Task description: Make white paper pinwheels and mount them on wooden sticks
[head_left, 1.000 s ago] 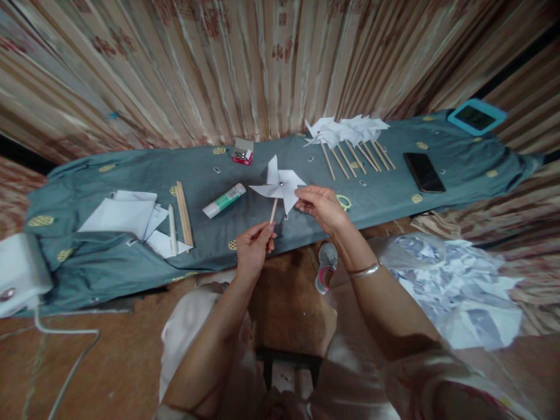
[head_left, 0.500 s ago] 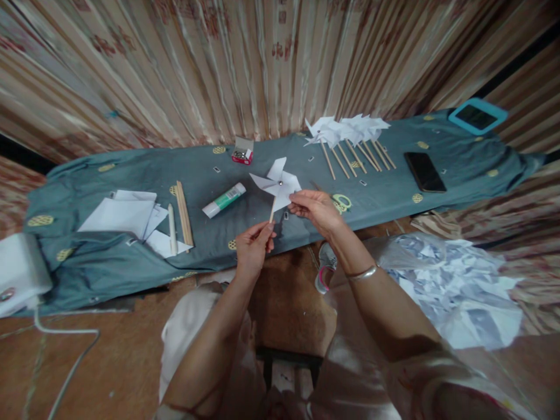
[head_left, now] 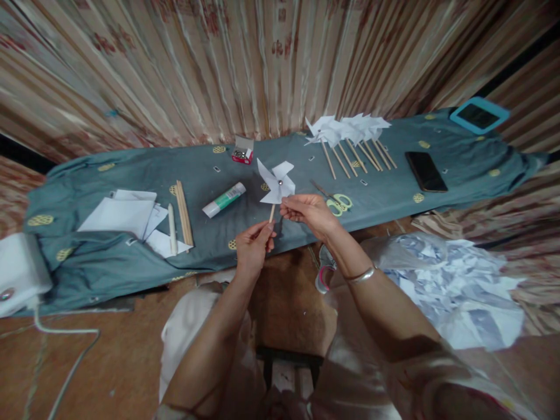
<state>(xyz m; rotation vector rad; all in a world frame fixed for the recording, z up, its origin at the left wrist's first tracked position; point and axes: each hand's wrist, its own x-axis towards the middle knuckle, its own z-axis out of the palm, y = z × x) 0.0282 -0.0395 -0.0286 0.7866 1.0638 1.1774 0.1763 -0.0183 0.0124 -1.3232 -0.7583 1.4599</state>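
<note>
A white paper pinwheel (head_left: 278,185) with a shiny pin at its centre stands on a thin wooden stick over the cloth-covered table. My left hand (head_left: 254,245) is closed round the lower part of that stick. My right hand (head_left: 308,211) pinches at the lower right edge of the pinwheel, thumb and forefinger together at a blade. Just beyond the right hand lie scissors (head_left: 339,204) with pale green handles. A green and white glue stick (head_left: 224,200) lies to the left of the pinwheel, and a small open red box of pins (head_left: 242,153) sits behind it.
Several finished pinwheels (head_left: 345,129) lie in a row at the back. A phone (head_left: 426,171) and a blue-framed device (head_left: 479,115) are at the right. Wooden sticks (head_left: 184,216), a white pen (head_left: 172,227) and paper sheets (head_left: 118,216) lie left. A bag of paper scraps (head_left: 459,291) stands right.
The pinwheel's blades have turned on the stick. My right hand has shifted slightly left, uncovering more of the scissors. My left hand has stayed in place.
</note>
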